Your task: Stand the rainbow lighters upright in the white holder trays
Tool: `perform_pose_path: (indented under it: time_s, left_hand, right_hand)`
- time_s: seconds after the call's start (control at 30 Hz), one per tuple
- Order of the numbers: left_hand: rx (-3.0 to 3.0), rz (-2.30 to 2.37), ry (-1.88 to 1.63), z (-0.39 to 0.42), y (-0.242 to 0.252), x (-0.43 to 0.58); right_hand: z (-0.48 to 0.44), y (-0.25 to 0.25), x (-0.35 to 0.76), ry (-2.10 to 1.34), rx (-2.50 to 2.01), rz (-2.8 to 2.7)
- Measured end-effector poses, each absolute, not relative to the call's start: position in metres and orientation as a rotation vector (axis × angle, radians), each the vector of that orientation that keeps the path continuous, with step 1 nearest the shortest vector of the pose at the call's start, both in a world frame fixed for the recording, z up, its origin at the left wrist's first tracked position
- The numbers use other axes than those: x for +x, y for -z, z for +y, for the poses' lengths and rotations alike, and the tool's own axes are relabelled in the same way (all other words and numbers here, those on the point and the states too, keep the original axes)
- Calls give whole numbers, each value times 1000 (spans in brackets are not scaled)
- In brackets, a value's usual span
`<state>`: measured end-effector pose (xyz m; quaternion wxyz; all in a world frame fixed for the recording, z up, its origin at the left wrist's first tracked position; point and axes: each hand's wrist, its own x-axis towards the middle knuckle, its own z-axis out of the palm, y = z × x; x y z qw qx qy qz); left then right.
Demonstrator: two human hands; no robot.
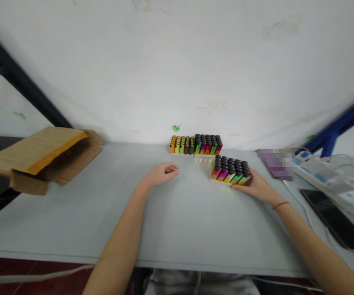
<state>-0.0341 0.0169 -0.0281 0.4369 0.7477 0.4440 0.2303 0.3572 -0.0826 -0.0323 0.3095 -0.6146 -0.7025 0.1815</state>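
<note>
My right hand (258,187) grips the right end of a tray of lighters (230,170), its thumb along the front and its fingers partly hidden behind. The lighters in it stand upright in rows, with black tops and pink, purple, white, green and yellow bodies. Farther left, my left hand (161,173) rests over the table, fingers curled in, with nothing visible in it. Against the wall stand two more blocks of lighters side by side: one with yellow to dark brown bodies (182,145), the other multicoloured with black tops (208,145).
An opened cardboard box (57,143) lies on the left of the grey table (177,229). On the right are a dark phone (336,217), a purplish flat device (277,164) partly blurred out, and a white power strip (330,180) with cables. The white wall (152,73) closes off the back.
</note>
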Motion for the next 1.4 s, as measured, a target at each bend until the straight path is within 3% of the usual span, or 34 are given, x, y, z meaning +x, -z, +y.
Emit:
perform_pose_path:
  time_s: [0.3,0.73,1.17,1.4]
  left_hand:
    - [1902,1113,-574,16,29,-33]
    - [1964,1150,-550,12,25,-30]
    - [2112,1239,-540,9,26,-22]
    - [2477,1180,-685,-10,36,21]
  right_hand:
    - [-60,43,405,-572,-1741,-1584]
    - [-10,52,397,-181,-1993,-1489]
    - [8,61,373,-154,-1966,-1278]
    - [-35,62,334,-14,-1748,-1414]
